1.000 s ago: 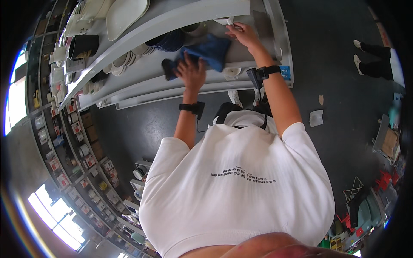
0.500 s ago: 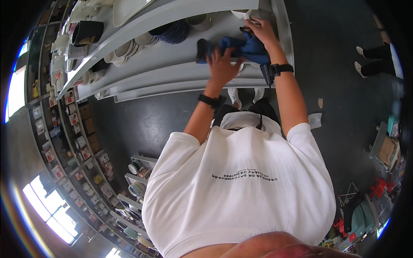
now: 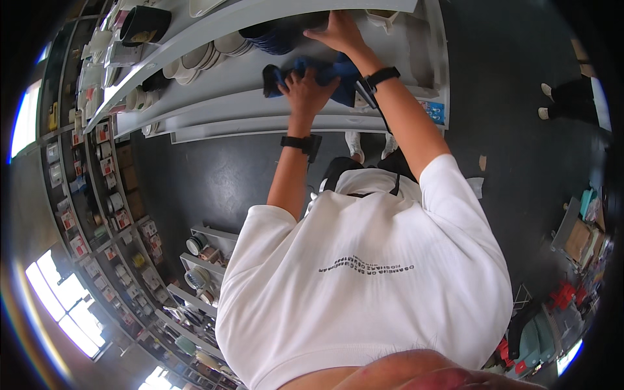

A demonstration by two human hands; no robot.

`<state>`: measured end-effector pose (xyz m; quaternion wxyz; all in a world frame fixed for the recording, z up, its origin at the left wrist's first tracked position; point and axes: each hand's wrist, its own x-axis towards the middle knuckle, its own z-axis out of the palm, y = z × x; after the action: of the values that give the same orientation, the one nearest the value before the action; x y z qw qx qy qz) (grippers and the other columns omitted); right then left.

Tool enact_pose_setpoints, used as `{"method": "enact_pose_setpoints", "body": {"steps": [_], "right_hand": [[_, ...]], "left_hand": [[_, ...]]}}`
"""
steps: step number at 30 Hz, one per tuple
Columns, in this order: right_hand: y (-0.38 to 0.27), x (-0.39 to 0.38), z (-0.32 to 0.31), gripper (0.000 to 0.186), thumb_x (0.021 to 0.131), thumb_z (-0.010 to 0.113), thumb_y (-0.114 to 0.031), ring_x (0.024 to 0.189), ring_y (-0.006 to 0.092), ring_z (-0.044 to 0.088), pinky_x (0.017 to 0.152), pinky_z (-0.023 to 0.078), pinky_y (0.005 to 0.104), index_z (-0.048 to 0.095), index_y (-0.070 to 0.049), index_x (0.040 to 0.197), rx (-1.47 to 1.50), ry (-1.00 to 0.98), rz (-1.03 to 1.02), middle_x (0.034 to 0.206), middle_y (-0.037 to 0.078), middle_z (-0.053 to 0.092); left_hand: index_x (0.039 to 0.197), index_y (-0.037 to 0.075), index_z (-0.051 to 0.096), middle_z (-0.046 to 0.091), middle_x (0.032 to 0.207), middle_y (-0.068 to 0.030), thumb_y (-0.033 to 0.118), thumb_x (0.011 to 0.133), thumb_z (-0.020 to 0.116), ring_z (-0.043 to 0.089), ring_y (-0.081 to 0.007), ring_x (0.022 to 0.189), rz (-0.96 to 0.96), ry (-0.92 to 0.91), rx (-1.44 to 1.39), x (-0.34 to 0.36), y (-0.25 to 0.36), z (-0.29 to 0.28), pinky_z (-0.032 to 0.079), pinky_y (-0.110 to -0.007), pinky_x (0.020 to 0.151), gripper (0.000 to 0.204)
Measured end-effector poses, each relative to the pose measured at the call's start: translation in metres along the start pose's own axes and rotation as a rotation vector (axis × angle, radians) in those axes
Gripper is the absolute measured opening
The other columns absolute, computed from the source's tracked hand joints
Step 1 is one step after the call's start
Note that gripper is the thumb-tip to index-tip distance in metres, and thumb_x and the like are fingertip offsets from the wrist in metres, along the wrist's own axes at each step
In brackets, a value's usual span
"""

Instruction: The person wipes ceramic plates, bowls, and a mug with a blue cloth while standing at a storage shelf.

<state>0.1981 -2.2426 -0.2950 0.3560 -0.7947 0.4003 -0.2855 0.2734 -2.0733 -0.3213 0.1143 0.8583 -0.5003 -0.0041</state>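
My left hand (image 3: 305, 94) rests on a crumpled blue cloth (image 3: 343, 91) on the grey shelf (image 3: 221, 97), its fingers bent over the fabric and the thumb out to the side. Farther back, my right hand (image 3: 339, 34) reaches beneath the upper shelf board, thumb and fingers apart, beside a dark round bowl (image 3: 316, 22). Its fingertips are partly hidden by the board edge, and I see no firm hold on the bowl. Stacked dark blue bowls (image 3: 273, 40) stand just left of it. A white angular dish (image 3: 383, 19) sits to the right.
White dishes (image 3: 198, 60) are stacked along the shelf's left. The upper shelf (image 3: 247, 29) overhangs the back and carries a black pot (image 3: 145, 26). A blue printed packet (image 3: 432, 112) lies at the right end. Another person's legs (image 3: 572, 101) show at far right.
My right hand has left the white dish and moved left to the dark bowl. My left hand and the blue cloth have shifted left; the packet has come into sight.
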Motion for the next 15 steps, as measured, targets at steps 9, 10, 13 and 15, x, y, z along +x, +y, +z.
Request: {"method": "enact_pose_setpoints", "body": {"steps": [9,10,13,15], "right_hand": [[0.036,0.036,0.030,0.063,0.068,0.084,-0.043,0.100,0.0429,0.066,0.088,0.055,0.0464,0.068,0.008,0.102,-0.242,0.039,-0.167,0.104,0.028,0.069],[0.038,0.036,0.030,0.063,0.068,0.084,-0.043,0.100,0.0429,0.066,0.088,0.055,0.0464,0.068,0.008,0.102,-0.245,0.044,-0.169,0.104,0.028,0.069],[0.034,0.031,0.020,0.063,0.066,0.085,-0.041,0.100,0.0443,0.065,0.089,0.054,0.0465,0.068,0.008,0.102,-0.187,0.148,-0.251,0.102,0.028,0.069],[0.024,0.015,0.003,0.068,0.065,0.086,-0.039,0.101,0.0464,0.063,0.090,0.053,0.0464,0.064,0.007,0.110,-0.159,0.102,-0.169,0.105,0.029,0.067]], "left_hand": [[0.107,0.008,0.062,0.065,0.103,-0.0162,0.023,0.070,0.076,0.063,-0.0413,0.097,0.148,-0.095,-0.392,0.010,0.024,0.002,0.050,-0.049,0.083,0.041],[0.107,0.008,0.062,0.065,0.103,-0.0162,0.023,0.070,0.076,0.063,-0.0413,0.097,0.153,-0.091,-0.394,0.011,0.026,0.002,0.050,-0.049,0.083,0.041],[0.110,0.008,0.059,0.065,0.102,-0.0188,0.018,0.073,0.072,0.062,-0.0426,0.097,0.184,-0.064,-0.429,0.011,0.028,0.004,0.050,-0.049,0.083,0.040],[0.109,0.009,0.057,0.062,0.103,-0.0176,0.015,0.076,0.070,0.061,-0.0401,0.099,0.204,-0.003,-0.469,0.008,0.027,0.007,0.048,-0.053,0.082,0.036]]}}
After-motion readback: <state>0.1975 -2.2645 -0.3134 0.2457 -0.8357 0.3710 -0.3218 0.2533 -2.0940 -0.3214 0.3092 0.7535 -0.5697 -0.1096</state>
